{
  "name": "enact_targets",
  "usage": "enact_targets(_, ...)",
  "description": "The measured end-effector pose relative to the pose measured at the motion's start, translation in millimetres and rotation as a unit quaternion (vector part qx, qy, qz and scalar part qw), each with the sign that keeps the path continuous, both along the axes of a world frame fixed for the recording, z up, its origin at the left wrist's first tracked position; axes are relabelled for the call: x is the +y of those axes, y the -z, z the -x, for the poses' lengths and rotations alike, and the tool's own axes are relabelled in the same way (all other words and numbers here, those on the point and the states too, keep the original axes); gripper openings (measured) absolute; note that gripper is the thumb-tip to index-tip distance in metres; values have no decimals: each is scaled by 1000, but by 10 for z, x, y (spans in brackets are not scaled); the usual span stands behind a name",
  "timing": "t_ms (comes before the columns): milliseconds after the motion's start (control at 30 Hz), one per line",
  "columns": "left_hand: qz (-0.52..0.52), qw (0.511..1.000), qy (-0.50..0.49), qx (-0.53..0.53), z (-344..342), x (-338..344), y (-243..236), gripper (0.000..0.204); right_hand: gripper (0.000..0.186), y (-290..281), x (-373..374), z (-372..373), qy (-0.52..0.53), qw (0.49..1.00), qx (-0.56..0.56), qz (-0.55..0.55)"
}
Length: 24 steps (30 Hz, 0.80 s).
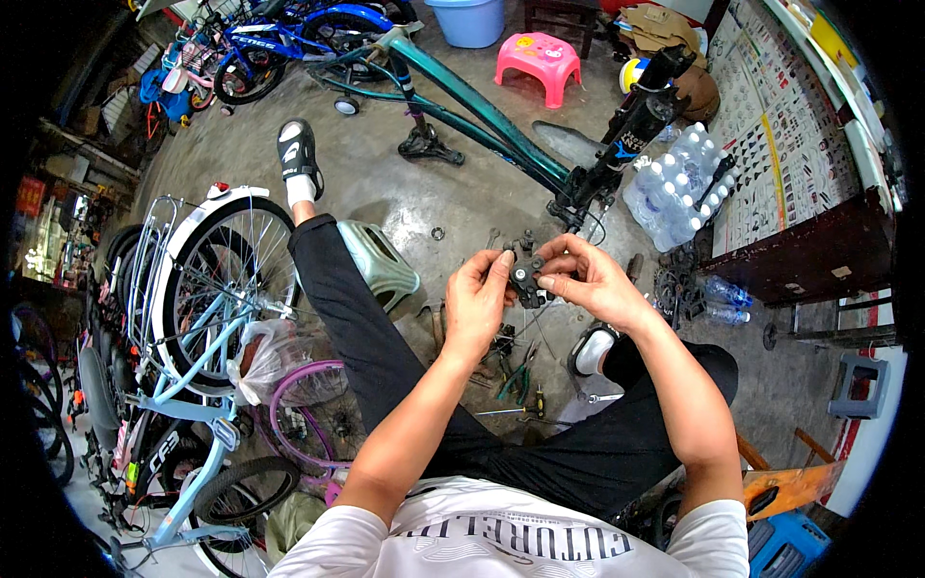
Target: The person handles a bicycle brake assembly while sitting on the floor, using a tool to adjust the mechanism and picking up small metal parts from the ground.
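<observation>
My left hand (479, 297) and my right hand (588, 281) meet over the floor between my legs. Between them is a small black metal bicycle part (523, 279) with a round silver bolt head; its exact kind is hard to tell. My left thumb and fingers pinch its left side, and my right thumb and curled fingers close on its right side. Below the hands lie green-handled pliers (517, 381), a screwdriver with a yellow and black handle (541, 402) and a silver wrench (605, 398), all on the concrete.
A green bicycle frame (472, 106) stands ahead. At left are a light blue bicycle (198, 371) and a pale green stool (371, 258). A pink stool (538, 60) is farther off. Wrapped water bottles (679, 188) stand at right, near a wall board (780, 135).
</observation>
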<state>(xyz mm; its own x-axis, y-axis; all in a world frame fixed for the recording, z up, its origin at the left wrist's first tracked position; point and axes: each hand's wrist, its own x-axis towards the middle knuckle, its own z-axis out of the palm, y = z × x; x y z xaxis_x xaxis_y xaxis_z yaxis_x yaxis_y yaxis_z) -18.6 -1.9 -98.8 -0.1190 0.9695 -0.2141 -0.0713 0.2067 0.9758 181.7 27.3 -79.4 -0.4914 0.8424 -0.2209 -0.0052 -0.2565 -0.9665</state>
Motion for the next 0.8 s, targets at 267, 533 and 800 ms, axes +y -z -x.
enact_targets(267, 1, 1000, 1, -27, -13, 1, 54, 32, 42, -18, -2, 37, 6, 1000, -9, -10)
enact_targets(533, -92, 981, 34, 165, 59, 152, 41, 25, 44, 39, -47, 65, 30, 988, -117, -98)
enact_targets(800, -201, 918, 147, 308, 297, 416, -8, 28, 45, -65, -2, 40, 12, 976, -170, -135)
